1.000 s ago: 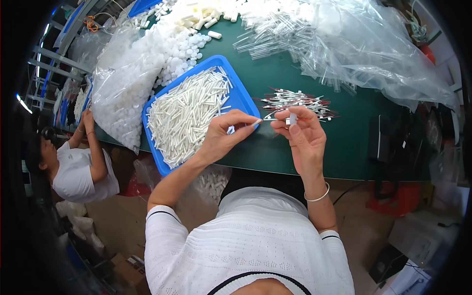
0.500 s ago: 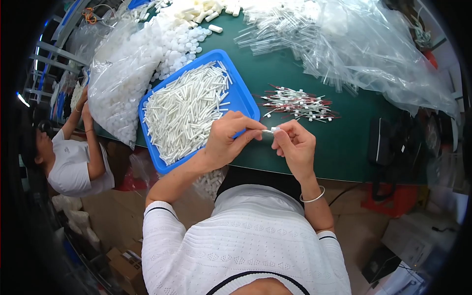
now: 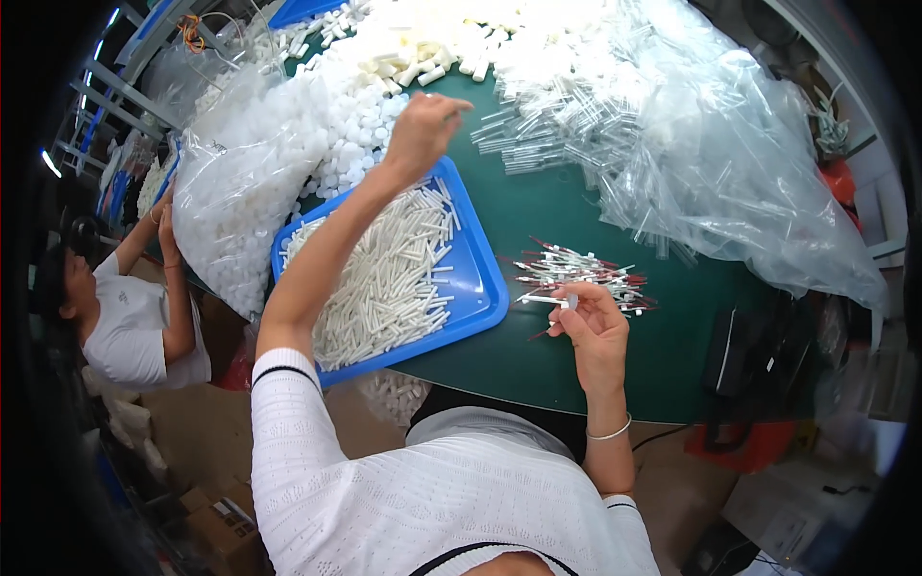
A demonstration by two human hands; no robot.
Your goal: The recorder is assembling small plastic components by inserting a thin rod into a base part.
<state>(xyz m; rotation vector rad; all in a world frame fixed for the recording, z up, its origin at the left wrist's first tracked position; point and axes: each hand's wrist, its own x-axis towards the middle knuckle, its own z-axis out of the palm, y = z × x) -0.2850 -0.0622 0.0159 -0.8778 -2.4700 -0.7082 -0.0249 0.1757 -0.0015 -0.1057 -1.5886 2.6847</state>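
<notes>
My left hand is raised above the far edge of the blue tray, near loose cream foam-like cylinders. Its index finger stretches out to the right, and no held thing shows in it. Between the thumb and fingers of my right hand is a slim white tube with a round whitish cap at its right end. A thin red tip shows beside these fingers; where it joins I cannot tell. Many short white tubes fill the tray. Just beyond my right hand lies a pile of thin red-and-white sticks.
A plastic bag spills white round caps at the far left. Clear tubes lie under a clear plastic sheet at the far right. A black case sits near the right edge. Another person works at left.
My left hand has left the right one and moved up and away over the tray's far side. My right hand keeps the tube and cap; more of the tube now shows. The view has shifted slightly.
</notes>
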